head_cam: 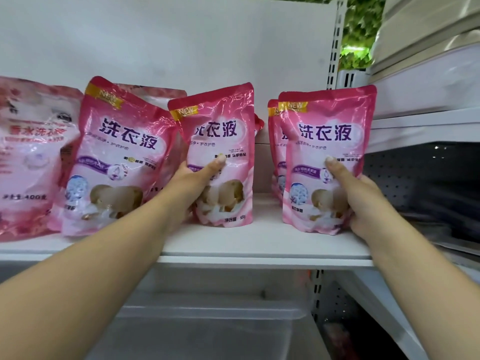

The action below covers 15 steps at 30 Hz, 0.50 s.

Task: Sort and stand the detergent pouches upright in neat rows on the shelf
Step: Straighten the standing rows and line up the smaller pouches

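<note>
Lower frame: both our forearms reach up to the white shelf [259, 245]. Left hand [193, 181] grips the centre pouch [223, 141], thumb pressed on its front, base on the shelf. Right hand [363, 201] clasps the right pouch [330, 141] by its right edge. We should square both bases, fronts facing out, then close the gap. Further left, a leaning pouch [114, 157] still needs straightening.
</note>
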Available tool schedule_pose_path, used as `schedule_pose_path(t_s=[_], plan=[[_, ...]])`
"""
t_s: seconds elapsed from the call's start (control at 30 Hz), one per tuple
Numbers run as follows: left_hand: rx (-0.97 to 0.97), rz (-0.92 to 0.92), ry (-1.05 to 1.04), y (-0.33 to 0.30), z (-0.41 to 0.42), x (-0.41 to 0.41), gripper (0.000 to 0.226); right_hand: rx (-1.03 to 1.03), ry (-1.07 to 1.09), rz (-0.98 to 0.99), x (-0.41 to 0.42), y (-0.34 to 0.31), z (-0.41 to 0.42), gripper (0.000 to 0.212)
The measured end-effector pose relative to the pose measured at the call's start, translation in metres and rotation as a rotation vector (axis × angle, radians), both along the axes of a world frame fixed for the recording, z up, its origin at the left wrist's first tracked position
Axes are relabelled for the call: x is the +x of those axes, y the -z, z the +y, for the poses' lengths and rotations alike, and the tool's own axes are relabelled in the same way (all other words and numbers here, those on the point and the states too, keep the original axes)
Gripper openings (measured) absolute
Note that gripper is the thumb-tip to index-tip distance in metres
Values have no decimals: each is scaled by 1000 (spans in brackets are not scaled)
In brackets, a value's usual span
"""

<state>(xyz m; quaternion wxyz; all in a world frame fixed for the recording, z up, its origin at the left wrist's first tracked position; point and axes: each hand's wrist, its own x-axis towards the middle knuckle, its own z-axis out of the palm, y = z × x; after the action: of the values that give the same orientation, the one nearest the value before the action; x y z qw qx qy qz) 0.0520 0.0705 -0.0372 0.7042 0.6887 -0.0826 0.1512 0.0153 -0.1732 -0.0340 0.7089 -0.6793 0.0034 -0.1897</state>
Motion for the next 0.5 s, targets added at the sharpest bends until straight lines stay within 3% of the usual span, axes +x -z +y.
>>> schedule_pose_path(t_s=[0.1,0.17,0.27,0.37,0.43,0.5], plan=[[21,-67,-56,0,-3,-2,102,-13,-6,-17,3,-1,-1,45],[32,-82,-89,1,-3,-1,103,-24,50,-8,5,-2,-2,53],[51,-42,-120,-2,-3,-8,122,-39,109,11,4,-5,2,71],[115,-56,-177,-6,-7,-23,96,-99,179,-39,0,-5,4,75],[281,-121,-283,-7,-2,-34,76,-197,254,-125,-8,0,5,71],[469,-236,-366,-8,9,-51,70,-312,359,-257,-19,5,8,69]])
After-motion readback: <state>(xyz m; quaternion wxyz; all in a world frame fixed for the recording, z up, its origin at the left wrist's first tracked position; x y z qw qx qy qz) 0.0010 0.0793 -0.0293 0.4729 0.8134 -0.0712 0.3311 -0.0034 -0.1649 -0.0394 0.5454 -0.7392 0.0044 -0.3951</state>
